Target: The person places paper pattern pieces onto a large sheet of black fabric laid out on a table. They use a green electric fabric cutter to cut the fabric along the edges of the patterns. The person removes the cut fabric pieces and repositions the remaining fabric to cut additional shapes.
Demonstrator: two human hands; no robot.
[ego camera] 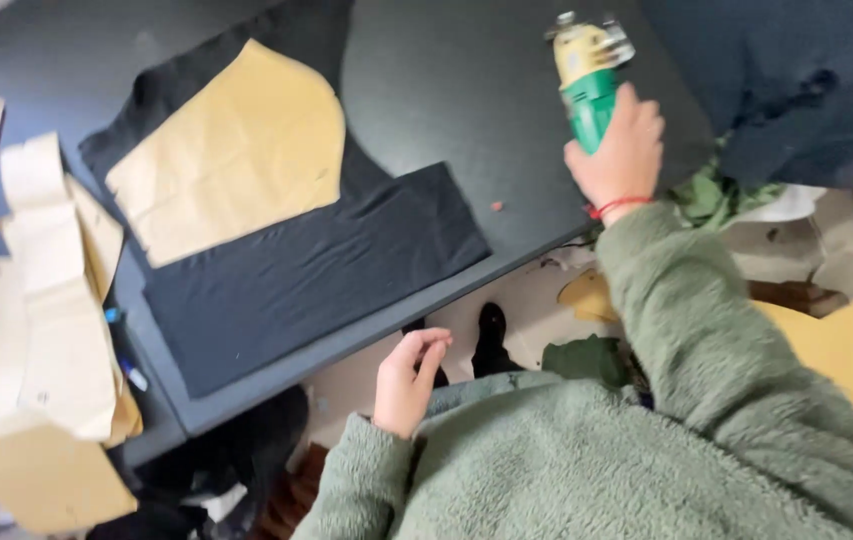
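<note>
The dark tabletop (506,90) carries a black cloth (326,260) with a tan paper pattern (231,150) on it, well left of the right hand (618,155). That grip is clenched around a green and yellow cutting tool (588,75). The left hand (408,380) hangs loosely curled and holds nothing, below the tabletop edge.

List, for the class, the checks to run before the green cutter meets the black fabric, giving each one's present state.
1. Right hand grips the green cutter firmly: ok.
2. Left hand away from the blade, off the table: ok.
3. Paper pattern lies on the black fabric: ok.
4. Pattern pinned or weighted: cannot tell.
5. Fabric smooth: ok, no large folds.
6. Blade guard set: cannot tell.
</note>
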